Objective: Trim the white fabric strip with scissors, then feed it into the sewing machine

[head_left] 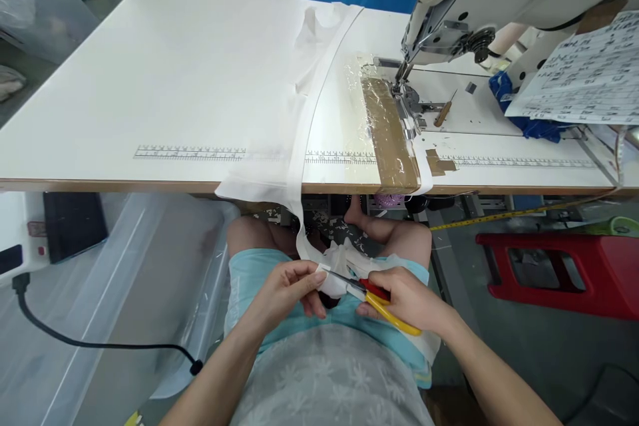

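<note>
My right hand (407, 296) grips a pair of scissors (382, 306) with one red and one yellow handle. The blades point left, toward my left hand (292, 289), and lie at the white fabric there. Between thumb and fingers, my left hand pinches the end of the white fabric strip (307, 126). That strip runs down from the table top, over the front edge and into my lap. More crumpled white fabric (342, 256) lies over my legs, partly behind the scissors.
A sewing machine (459, 6) stands on the white table (150, 80), with a small wooden-handled awl (444, 112) beside its needle plate. Written paper (584, 73) hangs at the right. Below are a red stool (564, 273) and a clear plastic bin (164, 266).
</note>
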`<state>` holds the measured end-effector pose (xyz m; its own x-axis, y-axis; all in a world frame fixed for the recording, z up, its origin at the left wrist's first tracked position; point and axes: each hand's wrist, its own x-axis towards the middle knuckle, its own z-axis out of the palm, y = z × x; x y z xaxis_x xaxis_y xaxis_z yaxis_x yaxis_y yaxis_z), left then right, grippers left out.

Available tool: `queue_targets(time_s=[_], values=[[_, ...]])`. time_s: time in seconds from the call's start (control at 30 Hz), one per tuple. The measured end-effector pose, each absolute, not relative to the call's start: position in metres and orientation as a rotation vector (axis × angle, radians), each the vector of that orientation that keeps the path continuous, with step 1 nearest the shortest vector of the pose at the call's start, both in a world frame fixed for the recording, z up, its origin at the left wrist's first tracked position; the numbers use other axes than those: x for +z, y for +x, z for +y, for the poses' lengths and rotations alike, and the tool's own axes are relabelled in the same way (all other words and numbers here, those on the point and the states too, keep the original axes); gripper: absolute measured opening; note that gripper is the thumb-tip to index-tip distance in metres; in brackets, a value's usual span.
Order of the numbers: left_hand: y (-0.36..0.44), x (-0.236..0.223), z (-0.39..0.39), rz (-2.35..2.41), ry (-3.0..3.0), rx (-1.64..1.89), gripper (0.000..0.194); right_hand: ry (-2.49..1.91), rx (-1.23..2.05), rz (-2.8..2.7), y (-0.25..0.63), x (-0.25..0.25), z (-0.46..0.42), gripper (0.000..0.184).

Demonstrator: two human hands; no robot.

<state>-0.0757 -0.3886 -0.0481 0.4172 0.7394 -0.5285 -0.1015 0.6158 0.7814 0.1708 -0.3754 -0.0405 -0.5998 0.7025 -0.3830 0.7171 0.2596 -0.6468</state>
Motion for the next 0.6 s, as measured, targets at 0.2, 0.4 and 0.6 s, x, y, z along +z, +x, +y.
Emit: queue_targets(time_s=[0.2, 0.4, 0.6], values=[[-0.073, -0.048, -0.39, 0.99, 0.73, 0.579, 0.044, 1.409, -1.11, 2.554, 0.163, -0.038, -0.375, 0.05], [-0.07, -0.05, -0.392, 1.023, 0.767, 0.545, 0.046, 1.487, -1.248, 2.532, 0.164, -0.047, -0.376, 0.052], [-0.046, -0.039, -0.395, 0.933, 0.903, 0.439, 0.042, 1.603, -1.702, 2.608, 0.149, -0.049, -0.381, 0.03]])
